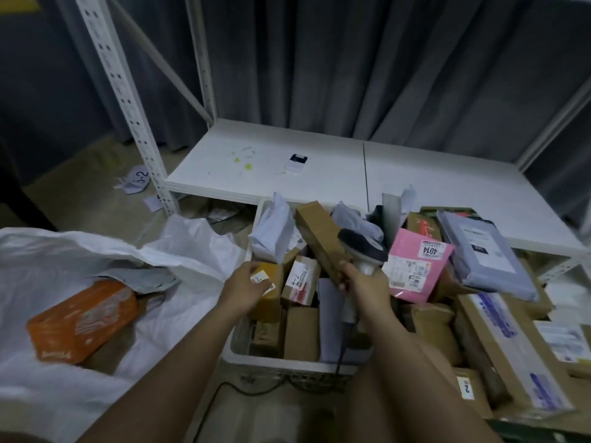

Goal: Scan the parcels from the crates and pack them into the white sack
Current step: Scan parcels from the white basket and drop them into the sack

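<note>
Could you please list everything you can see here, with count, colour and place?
white sack: one, white, open on the floor at left.
orange parcel: one, orange, lying in the sack.
white crate: one, white, centre, full of brown boxes and mailers.
small brown box: one, brown, at the crate's left edge.
pink mailer: one, pink, right of the scanner.
grey mailer: one, grey, far right.
shelf: one, white, behind the crates.
scanner: one, white and black.
left hand: on the small brown box.
right hand: holds the scanner.
</note>
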`<control>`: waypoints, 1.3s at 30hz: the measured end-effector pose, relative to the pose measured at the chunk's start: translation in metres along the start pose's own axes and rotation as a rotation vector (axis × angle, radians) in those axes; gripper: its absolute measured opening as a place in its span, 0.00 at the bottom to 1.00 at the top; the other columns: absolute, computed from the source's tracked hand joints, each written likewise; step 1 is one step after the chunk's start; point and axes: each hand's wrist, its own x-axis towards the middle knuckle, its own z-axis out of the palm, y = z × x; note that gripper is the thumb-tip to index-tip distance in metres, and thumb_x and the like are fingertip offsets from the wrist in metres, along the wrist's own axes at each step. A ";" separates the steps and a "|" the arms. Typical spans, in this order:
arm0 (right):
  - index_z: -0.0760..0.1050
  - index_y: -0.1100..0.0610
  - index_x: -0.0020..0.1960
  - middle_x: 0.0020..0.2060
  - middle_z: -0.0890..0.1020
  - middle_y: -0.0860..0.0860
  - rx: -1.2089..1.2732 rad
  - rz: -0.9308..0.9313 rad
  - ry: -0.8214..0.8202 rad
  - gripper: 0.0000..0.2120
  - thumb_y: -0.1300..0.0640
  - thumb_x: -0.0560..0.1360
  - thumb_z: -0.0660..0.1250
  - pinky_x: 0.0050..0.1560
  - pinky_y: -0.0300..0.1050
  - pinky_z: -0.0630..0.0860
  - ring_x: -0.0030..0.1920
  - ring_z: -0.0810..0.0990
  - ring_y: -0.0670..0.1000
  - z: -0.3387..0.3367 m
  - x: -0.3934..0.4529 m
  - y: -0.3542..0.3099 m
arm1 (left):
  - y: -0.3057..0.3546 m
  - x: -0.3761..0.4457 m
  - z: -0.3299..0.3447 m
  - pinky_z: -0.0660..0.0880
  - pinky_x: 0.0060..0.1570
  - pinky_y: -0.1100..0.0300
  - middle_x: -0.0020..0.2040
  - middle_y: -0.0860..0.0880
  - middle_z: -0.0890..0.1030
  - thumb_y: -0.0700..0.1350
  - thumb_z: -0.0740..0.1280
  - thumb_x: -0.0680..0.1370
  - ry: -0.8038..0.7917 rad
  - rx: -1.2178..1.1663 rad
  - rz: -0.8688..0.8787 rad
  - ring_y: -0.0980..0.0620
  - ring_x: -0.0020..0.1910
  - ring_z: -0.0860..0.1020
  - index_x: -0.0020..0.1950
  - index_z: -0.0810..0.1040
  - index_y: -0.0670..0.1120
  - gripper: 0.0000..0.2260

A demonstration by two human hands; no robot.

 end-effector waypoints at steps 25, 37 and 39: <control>0.76 0.59 0.42 0.31 0.79 0.53 -0.042 0.233 -0.252 0.05 0.62 0.72 0.72 0.27 0.39 0.73 0.23 0.76 0.44 0.040 0.080 0.016 | -0.022 0.066 0.075 0.67 0.60 0.47 0.66 0.41 0.66 0.62 0.72 0.68 0.310 0.473 -0.166 0.40 0.66 0.65 0.72 0.60 0.45 0.41; 0.77 0.58 0.51 0.42 0.83 0.59 0.130 0.251 -0.346 0.09 0.54 0.75 0.72 0.30 0.42 0.77 0.37 0.83 0.54 0.055 0.007 0.010 | -0.016 -0.040 -0.031 0.58 0.59 0.60 0.67 0.47 0.62 0.56 0.78 0.64 0.287 0.437 0.417 0.49 0.64 0.59 0.76 0.57 0.47 0.47; 0.77 0.58 0.54 0.45 0.83 0.60 0.152 0.233 -0.355 0.12 0.53 0.75 0.72 0.34 0.45 0.80 0.44 0.83 0.57 0.065 -0.012 0.011 | -0.018 -0.056 -0.043 0.60 0.60 0.57 0.67 0.47 0.62 0.54 0.77 0.65 0.289 0.528 0.527 0.48 0.65 0.59 0.75 0.59 0.47 0.44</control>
